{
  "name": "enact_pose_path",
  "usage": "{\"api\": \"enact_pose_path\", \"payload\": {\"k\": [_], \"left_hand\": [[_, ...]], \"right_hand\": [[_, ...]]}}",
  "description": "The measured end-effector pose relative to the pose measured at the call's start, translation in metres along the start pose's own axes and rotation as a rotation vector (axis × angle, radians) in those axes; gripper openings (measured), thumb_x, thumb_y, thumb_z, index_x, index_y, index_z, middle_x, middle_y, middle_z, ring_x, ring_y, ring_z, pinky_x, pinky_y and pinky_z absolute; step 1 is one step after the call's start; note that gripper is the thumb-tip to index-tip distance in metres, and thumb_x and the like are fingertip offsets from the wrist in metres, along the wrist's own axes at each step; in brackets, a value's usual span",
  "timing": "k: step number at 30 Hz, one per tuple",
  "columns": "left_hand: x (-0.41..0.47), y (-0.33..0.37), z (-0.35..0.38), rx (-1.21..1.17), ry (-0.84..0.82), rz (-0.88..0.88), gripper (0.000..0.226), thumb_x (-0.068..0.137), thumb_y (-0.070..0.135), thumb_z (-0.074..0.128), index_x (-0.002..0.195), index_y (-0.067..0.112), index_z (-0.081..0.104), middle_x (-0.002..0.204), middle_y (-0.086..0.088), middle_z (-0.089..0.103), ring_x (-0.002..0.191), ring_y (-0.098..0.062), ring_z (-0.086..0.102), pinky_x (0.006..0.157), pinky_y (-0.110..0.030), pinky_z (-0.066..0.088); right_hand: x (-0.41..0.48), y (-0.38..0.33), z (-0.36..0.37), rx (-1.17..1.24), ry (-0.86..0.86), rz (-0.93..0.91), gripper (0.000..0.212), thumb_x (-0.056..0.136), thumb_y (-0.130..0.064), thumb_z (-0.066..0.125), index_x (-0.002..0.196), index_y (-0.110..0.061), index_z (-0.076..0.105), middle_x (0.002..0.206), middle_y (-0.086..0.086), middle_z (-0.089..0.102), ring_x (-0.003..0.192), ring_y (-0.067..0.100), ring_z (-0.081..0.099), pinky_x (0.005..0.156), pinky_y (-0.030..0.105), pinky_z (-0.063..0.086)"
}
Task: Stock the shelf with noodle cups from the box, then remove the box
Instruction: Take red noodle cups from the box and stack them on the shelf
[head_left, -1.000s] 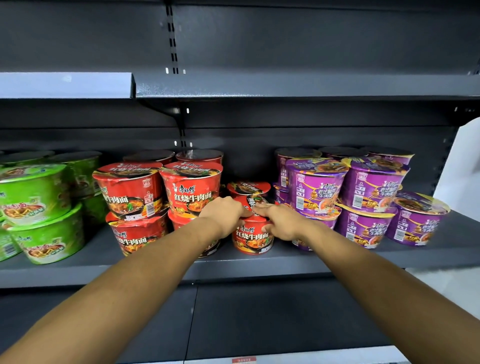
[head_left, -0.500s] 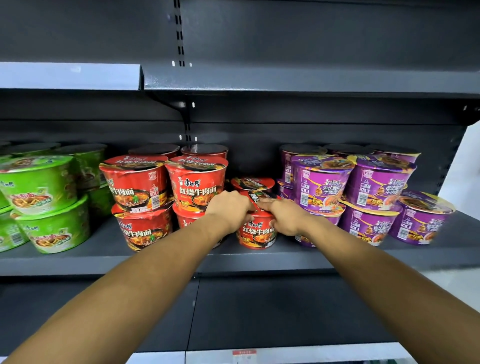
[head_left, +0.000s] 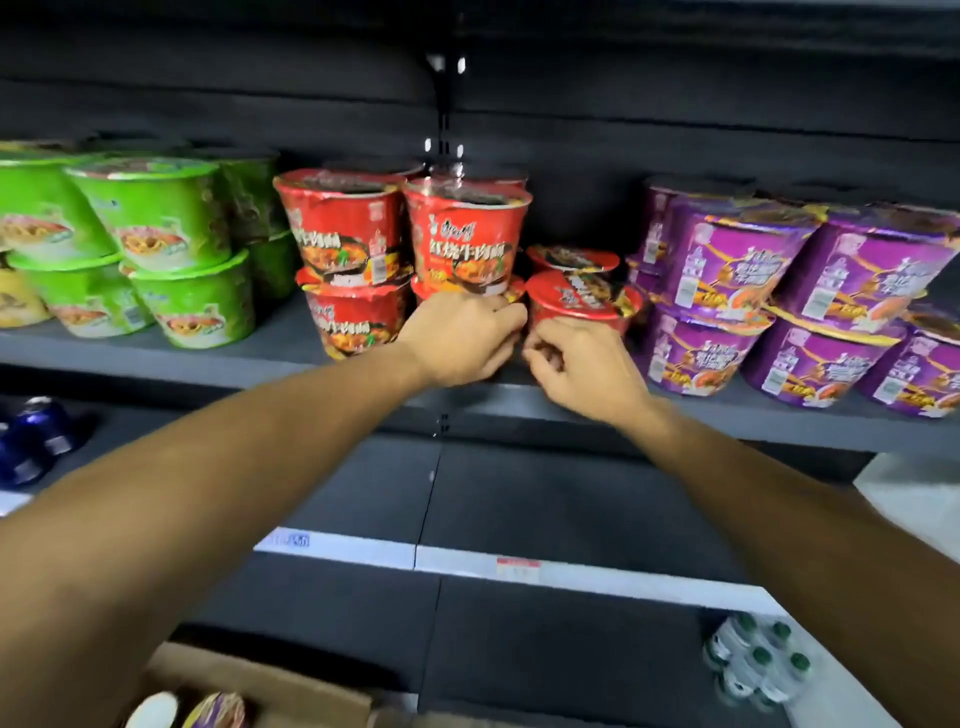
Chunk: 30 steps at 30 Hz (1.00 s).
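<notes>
The round red plastic noodle cups (head_left: 462, 234) carry white lettering and an orange-brown noodle picture, the round green plastic noodle cups (head_left: 156, 218) a similar picture on bright green, and the round purple plastic noodle cups (head_left: 727, 260) yellow rim bands. The flat metal shelf (head_left: 156, 358) is dark grey, the cardboard box (head_left: 260, 680) plain brown.

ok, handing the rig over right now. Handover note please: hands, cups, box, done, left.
Left hand: fingers curled beside the front red cup; blur hides whether the grip is closed.
Right hand: curled just below that cup, same doubt.
That cup is at the shelf front, between the red stacks and the purple cups; its base is hidden.
Done: red, purple and green cups are shelved.
Left: the box, bottom left, holds at least two boxed cups. Shelve them, then remove the box.
</notes>
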<state>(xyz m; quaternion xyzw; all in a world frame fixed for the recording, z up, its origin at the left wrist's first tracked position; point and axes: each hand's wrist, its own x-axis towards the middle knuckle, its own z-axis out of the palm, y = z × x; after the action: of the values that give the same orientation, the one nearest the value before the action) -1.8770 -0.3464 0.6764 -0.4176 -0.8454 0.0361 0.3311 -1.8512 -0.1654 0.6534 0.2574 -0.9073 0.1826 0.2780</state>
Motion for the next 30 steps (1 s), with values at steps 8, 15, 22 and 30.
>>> {"api": "enact_pose_path", "payload": {"k": [8,15,22,30], "left_hand": [[-0.145,-0.017,0.002,0.073,-0.407,-0.169,0.022,0.093,0.027,0.051,0.105,0.011,0.061,0.088,-0.012,0.069,0.073,-0.037,0.065,0.054,-0.032,0.034],[-0.283,-0.059,-0.013,0.197,-0.777,-0.378,0.024,0.097,0.031,0.037,0.107,0.015,0.053,0.1,-0.008,0.067,0.087,-0.037,0.063,0.066,-0.034,0.043],[-0.419,-0.115,-0.001,0.034,-0.852,-0.585,0.027,0.095,0.031,0.041,0.115,0.017,0.054,0.11,-0.008,0.065,0.097,-0.034,0.062,0.076,-0.035,0.047],[-0.624,-0.129,0.083,-0.322,-0.965,-1.147,0.026,0.094,0.029,0.045,0.108,0.018,0.064,0.117,-0.008,0.063,0.106,-0.03,0.059,0.078,-0.03,0.045]], "right_hand": [[-0.006,-0.078,0.109,0.193,-0.264,-0.028,0.006,0.081,-0.014,0.062,0.078,-0.014,0.068,0.064,-0.006,0.058,0.066,0.02,0.059,0.064,0.036,0.05],[-0.006,-0.165,0.209,0.333,-0.569,0.076,0.016,0.082,-0.01,0.059,0.075,-0.019,0.069,0.067,-0.003,0.067,0.07,0.018,0.064,0.072,0.03,0.052],[-0.002,-0.246,0.314,0.36,-0.759,0.208,0.016,0.082,-0.011,0.058,0.07,-0.016,0.067,0.071,0.007,0.07,0.074,0.028,0.067,0.07,0.035,0.053],[-0.077,-0.327,0.492,0.406,-1.012,0.34,0.024,0.088,-0.023,0.064,0.073,-0.005,0.069,0.065,0.005,0.066,0.068,0.022,0.063,0.062,0.032,0.043]]}}
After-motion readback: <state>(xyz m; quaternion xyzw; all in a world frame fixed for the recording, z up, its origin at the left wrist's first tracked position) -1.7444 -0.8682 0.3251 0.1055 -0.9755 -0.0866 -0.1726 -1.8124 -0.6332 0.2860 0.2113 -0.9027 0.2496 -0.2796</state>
